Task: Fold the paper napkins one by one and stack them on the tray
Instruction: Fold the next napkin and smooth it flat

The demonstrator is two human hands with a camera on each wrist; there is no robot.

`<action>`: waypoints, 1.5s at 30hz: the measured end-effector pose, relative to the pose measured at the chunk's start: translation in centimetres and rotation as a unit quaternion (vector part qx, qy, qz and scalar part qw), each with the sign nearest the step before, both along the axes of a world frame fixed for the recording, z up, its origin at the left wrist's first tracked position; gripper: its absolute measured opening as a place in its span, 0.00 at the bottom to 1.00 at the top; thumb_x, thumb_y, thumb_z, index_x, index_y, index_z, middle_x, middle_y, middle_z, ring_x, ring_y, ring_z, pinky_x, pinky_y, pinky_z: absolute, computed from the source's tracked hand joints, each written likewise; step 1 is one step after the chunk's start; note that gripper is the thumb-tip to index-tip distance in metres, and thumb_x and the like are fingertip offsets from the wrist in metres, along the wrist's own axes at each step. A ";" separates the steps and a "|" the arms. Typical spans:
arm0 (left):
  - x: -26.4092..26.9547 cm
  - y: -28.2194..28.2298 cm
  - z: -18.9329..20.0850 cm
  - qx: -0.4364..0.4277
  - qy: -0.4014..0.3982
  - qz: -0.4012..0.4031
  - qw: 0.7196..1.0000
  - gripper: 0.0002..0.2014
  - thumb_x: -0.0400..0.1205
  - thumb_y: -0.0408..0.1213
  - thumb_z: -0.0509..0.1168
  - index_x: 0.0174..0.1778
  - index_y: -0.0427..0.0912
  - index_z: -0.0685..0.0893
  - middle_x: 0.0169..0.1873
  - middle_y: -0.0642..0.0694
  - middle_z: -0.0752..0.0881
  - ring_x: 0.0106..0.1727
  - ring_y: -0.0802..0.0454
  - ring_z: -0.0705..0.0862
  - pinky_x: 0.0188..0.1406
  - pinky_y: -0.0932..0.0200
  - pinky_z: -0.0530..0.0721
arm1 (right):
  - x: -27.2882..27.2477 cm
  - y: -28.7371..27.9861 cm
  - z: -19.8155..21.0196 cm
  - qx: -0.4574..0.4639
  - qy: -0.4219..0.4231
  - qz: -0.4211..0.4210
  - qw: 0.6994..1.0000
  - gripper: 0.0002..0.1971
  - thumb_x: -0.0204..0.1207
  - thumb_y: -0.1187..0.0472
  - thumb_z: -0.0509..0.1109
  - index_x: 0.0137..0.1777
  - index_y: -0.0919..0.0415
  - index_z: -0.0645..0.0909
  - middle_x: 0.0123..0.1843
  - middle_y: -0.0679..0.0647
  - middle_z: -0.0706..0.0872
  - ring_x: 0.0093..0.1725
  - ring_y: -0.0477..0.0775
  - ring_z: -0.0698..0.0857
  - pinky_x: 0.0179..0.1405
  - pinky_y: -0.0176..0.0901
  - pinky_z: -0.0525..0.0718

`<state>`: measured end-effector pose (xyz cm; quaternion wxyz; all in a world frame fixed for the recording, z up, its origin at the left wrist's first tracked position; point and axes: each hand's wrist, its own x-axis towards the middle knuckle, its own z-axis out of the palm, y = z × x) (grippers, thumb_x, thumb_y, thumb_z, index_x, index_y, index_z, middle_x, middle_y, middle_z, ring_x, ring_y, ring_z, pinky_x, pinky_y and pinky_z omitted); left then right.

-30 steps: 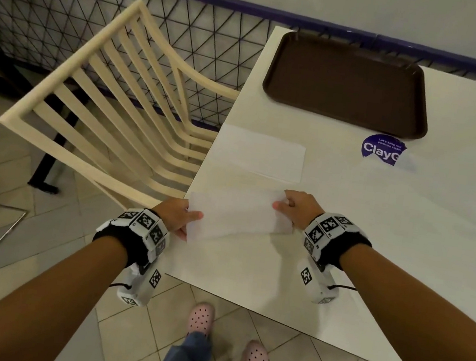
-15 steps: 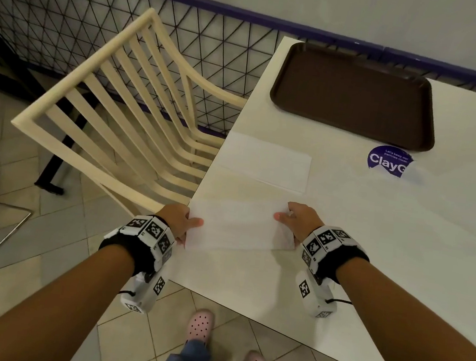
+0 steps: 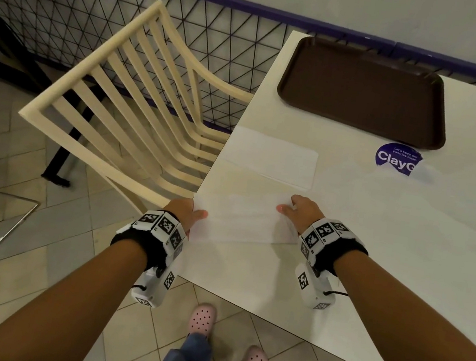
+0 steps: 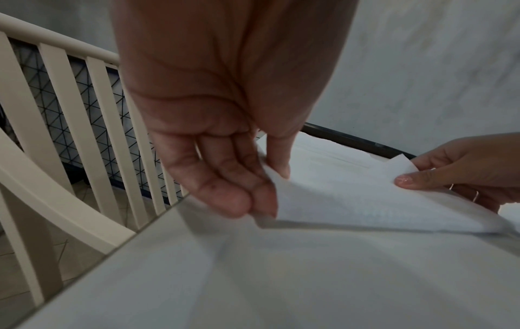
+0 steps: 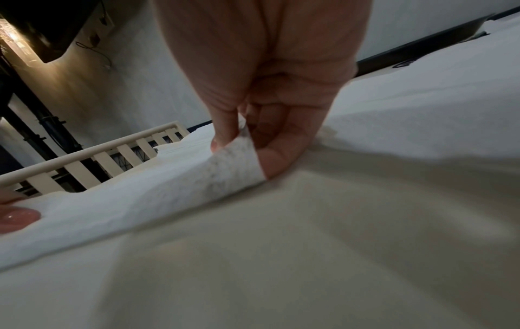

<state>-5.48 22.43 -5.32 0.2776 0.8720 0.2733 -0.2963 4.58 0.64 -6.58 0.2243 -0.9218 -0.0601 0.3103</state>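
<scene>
White napkin (image 3: 243, 220) | left grip (image 3: 185, 214) pinches left end | right grip (image 3: 302, 210) pinches right end

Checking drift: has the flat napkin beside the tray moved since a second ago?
No. The flat napkin keeps its place by the table edge, left of the purple sticker.

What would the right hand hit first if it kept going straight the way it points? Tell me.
Probably the second napkin lying flat beyond the right hand; the tray sits farther back. Depth is unclear.
</scene>
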 end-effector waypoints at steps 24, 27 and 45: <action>-2.1 -6.5 -1.6 0.228 -0.154 -0.324 0.905 0.24 0.88 0.48 0.41 0.82 0.54 0.48 0.83 0.52 0.48 0.78 0.41 0.58 0.69 0.48 0.68 | 0.2 0.2 -0.3 -0.007 0.011 0.003 1.000 0.22 0.83 0.53 0.61 0.29 0.53 0.58 0.39 0.53 0.73 0.47 0.53 0.71 0.45 0.40 0.65; -2.3 -6.3 -1.5 0.234 -0.139 -0.314 0.910 0.25 0.88 0.51 0.40 0.82 0.55 0.46 0.83 0.53 0.46 0.79 0.42 0.57 0.71 0.48 0.66 | 0.0 0.0 0.0 -0.002 0.000 -0.003 1.000 0.23 0.82 0.53 0.62 0.28 0.55 0.58 0.31 0.48 0.66 0.44 0.55 0.71 0.31 0.39 0.63; -2.6 -6.0 -2.2 0.282 -0.180 -0.304 0.892 0.27 0.83 0.54 0.33 0.80 0.62 0.57 0.81 0.58 0.56 0.75 0.44 0.68 0.65 0.52 0.72 | -0.6 -0.9 0.4 -0.013 0.005 -0.010 1.000 0.23 0.80 0.57 0.65 0.25 0.59 0.60 0.27 0.52 0.67 0.40 0.55 0.73 0.26 0.35 0.64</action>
